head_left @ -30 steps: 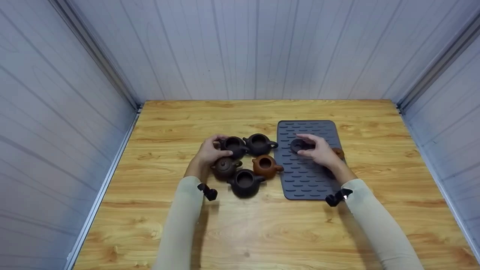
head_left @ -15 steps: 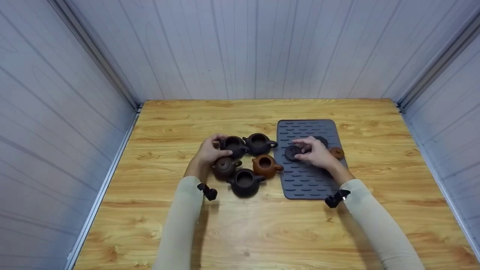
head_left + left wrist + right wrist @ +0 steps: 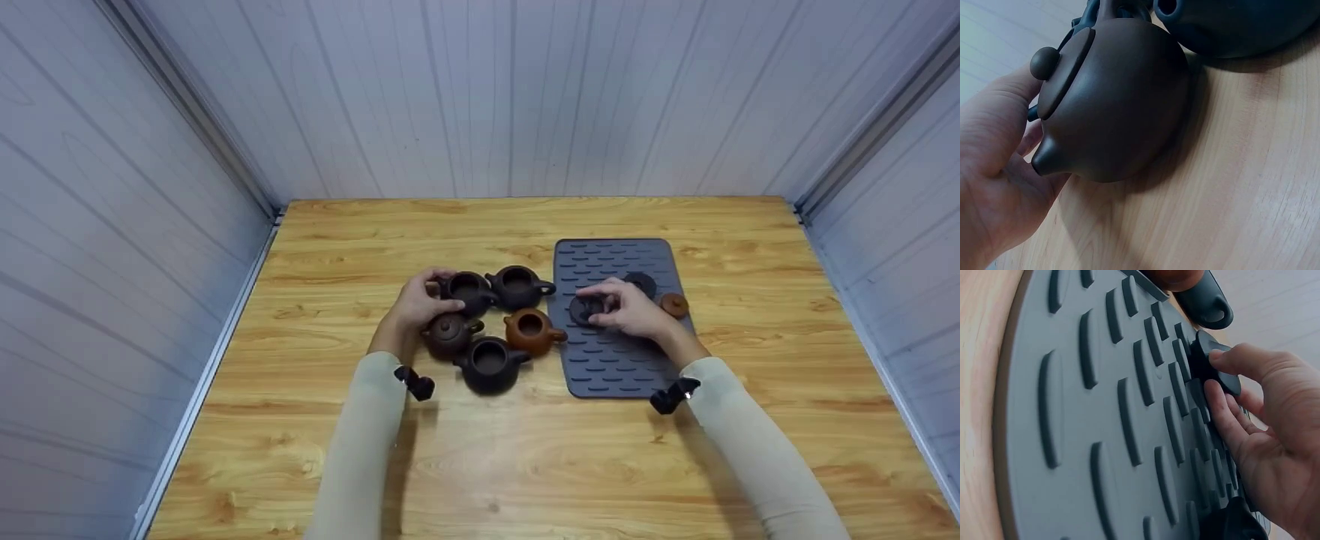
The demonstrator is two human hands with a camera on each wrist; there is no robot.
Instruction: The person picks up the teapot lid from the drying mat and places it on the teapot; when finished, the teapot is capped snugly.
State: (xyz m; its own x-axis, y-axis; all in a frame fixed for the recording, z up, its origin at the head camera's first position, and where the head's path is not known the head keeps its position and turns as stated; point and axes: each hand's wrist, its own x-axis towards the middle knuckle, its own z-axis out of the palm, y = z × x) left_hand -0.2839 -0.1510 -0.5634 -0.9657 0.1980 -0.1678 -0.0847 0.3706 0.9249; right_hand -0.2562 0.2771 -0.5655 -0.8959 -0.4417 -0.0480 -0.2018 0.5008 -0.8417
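Observation:
My left hand grips a black lidless teapot from its left side, thumb toward the near side and fingers behind. In the left wrist view a small brown teapot with its lid on stands in front of the hand and hides most of that grip. On the grey ridged mat, my right hand holds a round black lid between thumb and fingers. Its thumb rests on the lid in the right wrist view. A second dark lid lies just beyond the hand.
Further lidless teapots stand close together: a black one at the back, an orange-brown one beside the mat, and a black one in front. An orange-brown lid sits at the mat's right edge. White panels enclose the wooden table.
My right hand has brought the black lid slightly nearer and left, down to the mat; the lid's ringed side showed earlier. The dark lid beyond has come into view. My left hand stays put.

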